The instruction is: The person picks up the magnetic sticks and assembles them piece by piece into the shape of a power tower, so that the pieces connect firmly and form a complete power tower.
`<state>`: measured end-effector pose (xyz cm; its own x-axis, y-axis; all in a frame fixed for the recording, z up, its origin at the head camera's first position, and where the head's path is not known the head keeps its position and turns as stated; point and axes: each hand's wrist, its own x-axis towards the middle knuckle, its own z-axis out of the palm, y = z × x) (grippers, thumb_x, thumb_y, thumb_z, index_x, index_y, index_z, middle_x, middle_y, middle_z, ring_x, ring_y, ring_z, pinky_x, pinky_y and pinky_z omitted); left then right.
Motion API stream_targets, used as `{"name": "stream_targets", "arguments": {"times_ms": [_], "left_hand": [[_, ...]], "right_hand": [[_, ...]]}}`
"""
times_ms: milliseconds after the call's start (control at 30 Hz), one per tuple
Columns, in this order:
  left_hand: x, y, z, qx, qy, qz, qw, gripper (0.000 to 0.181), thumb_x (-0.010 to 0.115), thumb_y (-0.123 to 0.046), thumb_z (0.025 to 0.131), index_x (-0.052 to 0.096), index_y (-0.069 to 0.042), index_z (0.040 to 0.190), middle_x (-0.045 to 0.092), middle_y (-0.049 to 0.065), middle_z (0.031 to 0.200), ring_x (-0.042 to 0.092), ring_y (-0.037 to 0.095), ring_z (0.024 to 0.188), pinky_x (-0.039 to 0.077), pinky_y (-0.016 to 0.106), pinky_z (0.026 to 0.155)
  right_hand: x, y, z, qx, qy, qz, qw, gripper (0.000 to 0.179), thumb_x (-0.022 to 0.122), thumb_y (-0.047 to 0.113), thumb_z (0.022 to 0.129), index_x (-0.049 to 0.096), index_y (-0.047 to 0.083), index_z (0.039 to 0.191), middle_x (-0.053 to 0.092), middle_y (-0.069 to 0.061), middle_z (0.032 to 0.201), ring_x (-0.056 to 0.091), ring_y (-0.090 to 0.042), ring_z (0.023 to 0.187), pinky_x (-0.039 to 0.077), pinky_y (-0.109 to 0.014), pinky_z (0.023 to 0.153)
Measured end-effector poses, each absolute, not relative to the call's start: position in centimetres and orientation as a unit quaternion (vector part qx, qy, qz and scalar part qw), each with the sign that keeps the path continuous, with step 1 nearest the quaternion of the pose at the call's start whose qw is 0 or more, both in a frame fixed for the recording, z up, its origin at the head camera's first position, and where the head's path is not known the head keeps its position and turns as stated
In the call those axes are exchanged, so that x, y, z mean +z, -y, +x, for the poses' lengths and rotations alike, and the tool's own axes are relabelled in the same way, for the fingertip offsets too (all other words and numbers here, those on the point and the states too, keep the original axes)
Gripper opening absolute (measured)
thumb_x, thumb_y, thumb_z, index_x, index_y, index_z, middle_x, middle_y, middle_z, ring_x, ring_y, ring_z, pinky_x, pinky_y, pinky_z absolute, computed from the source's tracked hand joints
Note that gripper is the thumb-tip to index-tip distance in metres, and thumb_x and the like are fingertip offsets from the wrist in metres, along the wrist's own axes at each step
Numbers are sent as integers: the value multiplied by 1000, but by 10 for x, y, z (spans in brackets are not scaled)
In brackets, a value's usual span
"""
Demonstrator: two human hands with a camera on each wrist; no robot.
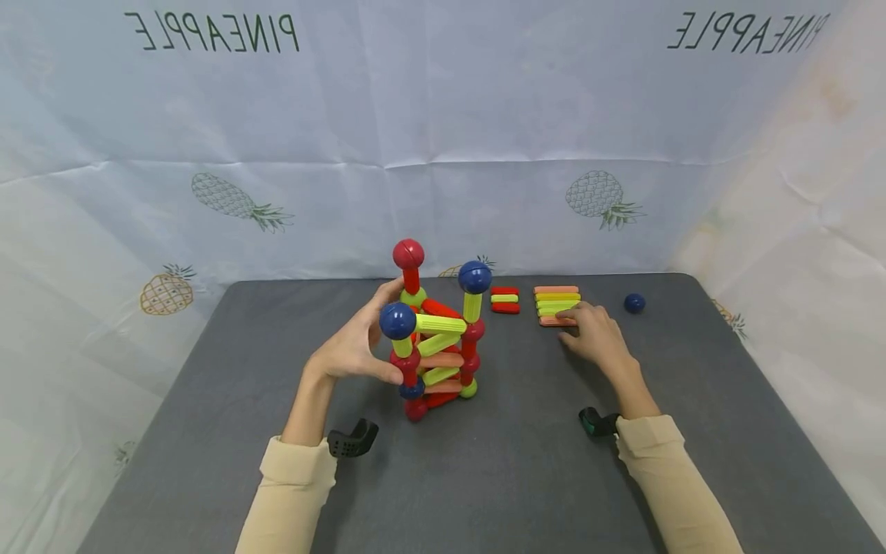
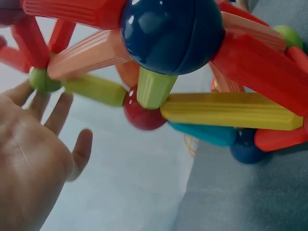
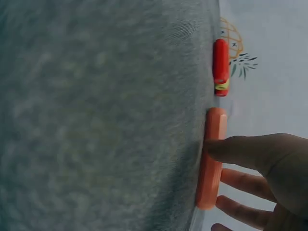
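Observation:
A tower of magnetic sticks and balls [image 1: 441, 359] stands left of the table's middle, with blue balls, a red ball and short upright sticks at its top. My left hand [image 1: 353, 338] holds its left side, thumb at the front and fingers behind. In the left wrist view, fingertips touch a light green ball [image 2: 42, 81]; a large blue ball [image 2: 172, 36] fills the upper middle. To the right, my right hand [image 1: 594, 336] pinches the orange stick [image 3: 210, 180] nearest me in a row of long sticks, its thumb on the stick's side and fingertips opposite.
Yellow and lime sticks [image 1: 557, 304] lie beside the orange one, with another orange stick [image 1: 556, 289] at the back. Short red and green sticks [image 1: 504, 300] sit between row and tower. A loose blue ball [image 1: 634, 303] rests at the right. Behind the grey table [image 1: 512, 477] hangs a pineapple-print cloth [image 1: 429, 115].

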<state>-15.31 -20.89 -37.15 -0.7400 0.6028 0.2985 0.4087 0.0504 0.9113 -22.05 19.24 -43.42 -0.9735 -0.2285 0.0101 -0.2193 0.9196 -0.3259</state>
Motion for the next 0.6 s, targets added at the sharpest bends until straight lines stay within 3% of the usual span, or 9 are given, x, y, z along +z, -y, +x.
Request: {"name": "stream_targets", "arguments": {"times_ms": [133,233,367,600], "left_hand": [[-370,198,-144,559,-766,316,37,127,87,-63,65,19,-13,161,19,18,157,19,32,147,34,44,114],[-370,186,-134,536,-801,266,-19,121,83,-73,63,29,-15,155,26,14,151,27,30,141,36,55,106],[-372,168,-120,519,-827,193,-97,103,82,-72,65,42,-15,140,36,10,139,38,24,133,40,57,104],[-376,143,-103,503,-835,135,-176,90,87,-62,68,43,-10,128,43,9,126,42,19,125,24,60,105]], "right_hand": [[-438,-193,-222,-156,-981,-112,14,43,73,9,91,66,1,133,58,-31,138,53,-53,124,47,-67,97],[-440,-194,-223,-151,-982,-113,11,42,74,9,91,68,1,131,62,-30,132,57,-50,117,49,-64,92],[-442,-196,-222,-158,-981,-113,6,36,75,9,90,71,1,125,66,-27,121,63,-43,105,53,-60,86],[-443,-196,-220,-157,-980,-123,2,35,74,10,92,70,1,126,69,-25,117,65,-40,99,54,-56,82]]}}
